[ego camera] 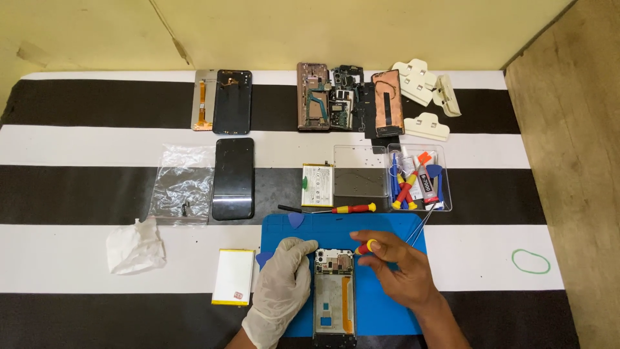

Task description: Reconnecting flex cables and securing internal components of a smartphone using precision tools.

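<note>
Opened phone [334, 297] steadied by gloved left hand [279, 294]; right hand's [397, 268] grip pinches a small screwdriver [365, 247].

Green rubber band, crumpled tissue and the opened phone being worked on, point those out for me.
green rubber band [531, 261], head view, on its loop edge.
crumpled tissue [134, 249], head view, on its middle.
opened phone [334, 294], head view, on its exposed inner frame.

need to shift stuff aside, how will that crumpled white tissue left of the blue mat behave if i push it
The crumpled tissue looks very light and floppy, so it would probably slide or squash rather than roll. Its loose folds suggest it may catch and drag on the striped cloth.
</note>
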